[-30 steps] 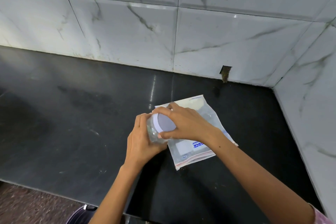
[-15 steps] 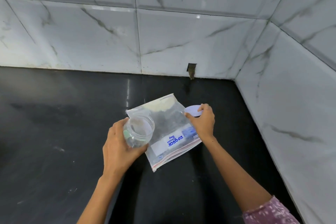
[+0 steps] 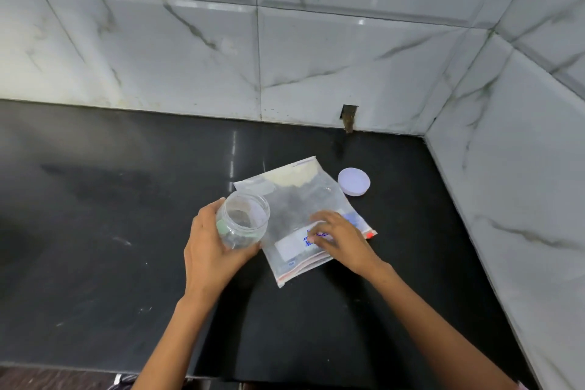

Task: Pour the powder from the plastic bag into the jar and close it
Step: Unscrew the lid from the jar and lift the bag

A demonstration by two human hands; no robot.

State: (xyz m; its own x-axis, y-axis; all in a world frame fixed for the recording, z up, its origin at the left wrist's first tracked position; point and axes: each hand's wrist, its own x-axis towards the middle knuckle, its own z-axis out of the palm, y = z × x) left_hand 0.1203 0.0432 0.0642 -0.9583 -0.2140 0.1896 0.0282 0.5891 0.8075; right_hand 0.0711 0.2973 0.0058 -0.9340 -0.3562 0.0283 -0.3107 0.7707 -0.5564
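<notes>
The jar (image 3: 243, 220) is clear plastic, open at the mouth and looks empty (only reflections show through its wall). The left hand (image 3: 212, 250) holds it tilted above the black table (image 3: 95, 231), fingers wrapped around its body, at the left edge of the plastic bag (image 3: 300, 215). The bag lies flat on the table, transparent, with a blue-printed white label and a red zip strip at its near end; a pale, off-white powder (image 3: 292, 177) sits bunched in its far end. The right hand (image 3: 340, 239) rests on the bag's near part, fingers bent and pressing down on the label. The white round lid (image 3: 354, 181) lies on the table just beside the bag's far right edge, near the marble-tiled wall (image 3: 316, 57).
</notes>
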